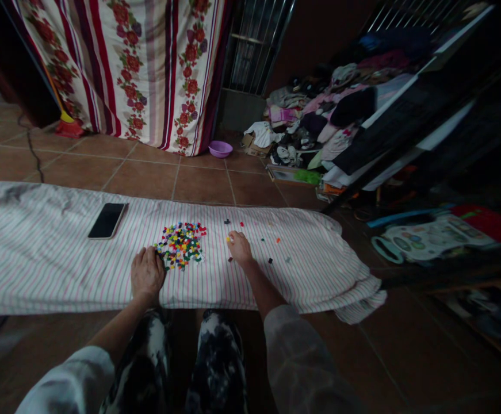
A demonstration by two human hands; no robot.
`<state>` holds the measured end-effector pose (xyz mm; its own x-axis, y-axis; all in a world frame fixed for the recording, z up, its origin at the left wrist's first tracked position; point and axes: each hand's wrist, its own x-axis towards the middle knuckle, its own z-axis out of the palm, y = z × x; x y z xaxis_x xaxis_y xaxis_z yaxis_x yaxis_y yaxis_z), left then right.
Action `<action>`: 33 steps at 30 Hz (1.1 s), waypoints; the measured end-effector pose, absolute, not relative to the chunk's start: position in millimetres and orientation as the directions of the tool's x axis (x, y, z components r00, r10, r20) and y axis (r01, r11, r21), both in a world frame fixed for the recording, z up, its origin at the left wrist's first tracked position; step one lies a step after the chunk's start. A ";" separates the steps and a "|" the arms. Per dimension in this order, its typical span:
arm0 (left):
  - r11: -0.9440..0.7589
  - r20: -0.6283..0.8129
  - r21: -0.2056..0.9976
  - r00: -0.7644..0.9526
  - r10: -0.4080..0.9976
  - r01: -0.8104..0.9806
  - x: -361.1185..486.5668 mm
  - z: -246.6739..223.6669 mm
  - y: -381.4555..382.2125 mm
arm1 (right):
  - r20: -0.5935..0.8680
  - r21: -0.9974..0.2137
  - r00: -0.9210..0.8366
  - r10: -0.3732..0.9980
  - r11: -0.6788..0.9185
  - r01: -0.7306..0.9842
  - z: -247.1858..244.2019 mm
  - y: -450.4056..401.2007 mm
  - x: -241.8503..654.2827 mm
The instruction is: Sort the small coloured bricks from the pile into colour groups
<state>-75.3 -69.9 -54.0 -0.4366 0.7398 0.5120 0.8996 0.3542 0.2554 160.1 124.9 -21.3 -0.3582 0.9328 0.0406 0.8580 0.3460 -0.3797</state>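
A loose pile of small multicoloured plastic pieces [182, 244] lies on the striped cloth in front of me. My left hand [147, 271] rests palm down at the pile's left edge, fingers laid out and their tips touching the nearest pieces. To the right of the pile, my right hand [240, 248] is low over the cloth with thumb and fingers pinched at a small yellow piece [228, 239]. Around it lie small separate groups: grey [226, 221], red [241, 224], green [263, 239], orange [278, 240], brown [230, 260] and black [270, 261].
A dark-screened phone [107, 221] lies on the striped cloth [52, 253] left of the pile. Beyond, on the tiled floor, are a purple basin [220, 149], a broom [69, 125] and a heap of clothes [319, 115]. A floral curtain [155, 69] hangs behind.
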 end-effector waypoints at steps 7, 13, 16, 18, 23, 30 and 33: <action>0.364 0.500 0.288 -0.463 0.732 0.886 -75.0 -55.2 -68.4 | 0.005 -0.373 -0.384 0.923 0.358 0.856 -21.1 128.2 156.8; 0.357 0.490 0.323 -0.477 0.729 0.877 -74.1 -54.5 -68.4 | 0.016 -0.382 -0.371 0.929 0.348 0.856 -17.3 124.2 157.5; 0.342 0.477 0.353 -0.482 0.735 0.871 -74.2 -52.7 -68.7 | 0.068 -0.371 -0.360 0.931 0.358 0.857 -14.2 117.5 157.1; 0.335 0.464 0.363 -0.481 0.744 0.869 -74.5 -51.4 -68.8 | 0.113 -0.369 -0.387 0.915 0.400 0.839 -13.3 110.3 154.2; 0.328 0.465 0.375 -0.482 0.743 0.867 -75.1 -50.2 -69.3 | 0.139 -0.450 -0.502 0.854 0.505 0.736 -21.6 83.1 138.0; 0.315 0.459 0.444 -0.515 0.724 0.839 -79.3 -54.5 -69.1 | 0.165 -0.519 -0.557 0.814 0.552 0.652 -46.0 48.3 125.0; 0.312 0.455 0.491 -0.545 0.704 0.813 -81.3 -56.5 -69.4 | 0.209 -0.521 -0.531 0.821 0.553 0.650 -51.3 38.0 124.7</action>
<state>-81.3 -69.4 -56.5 -0.5450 0.7042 0.4551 0.8133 0.3119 0.4913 124.7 38.0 -51.3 -0.5308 0.8213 0.2090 0.6501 0.5528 -0.5214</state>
